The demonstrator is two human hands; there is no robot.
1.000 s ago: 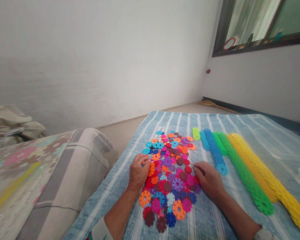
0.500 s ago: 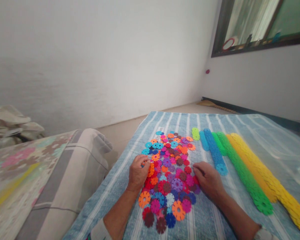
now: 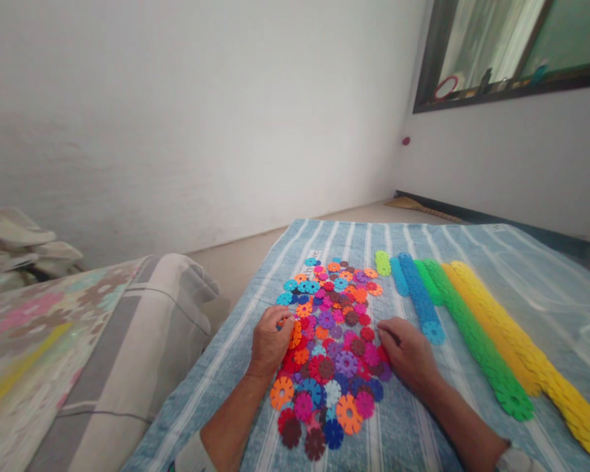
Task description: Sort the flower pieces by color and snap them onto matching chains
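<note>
A heap of flat, flower-shaped plastic discs (image 3: 332, 341) in orange, red, pink, purple and blue lies on a blue striped cloth (image 3: 403, 236). My left hand (image 3: 270, 341) rests at the heap's left edge, fingers curled and pinched on a disc, with an orange disc (image 3: 295, 333) under the fingertips. My right hand (image 3: 408, 354) lies at the heap's right edge, fingers bent down onto the discs. To the right run rows of sorted discs: blue (image 3: 417, 295), green (image 3: 472, 334) and yellow (image 3: 526, 357).
A folded quilt with a faded flower print (image 3: 78, 354) lies at the left. Bare floor and white walls lie beyond the cloth. A dark-framed window (image 3: 511, 46) is at the upper right. Clear plastic wrap (image 3: 565, 288) lies on the cloth's right side.
Both hands stay in place at the heap's edges. The view has drifted slightly, nothing else has visibly moved.
</note>
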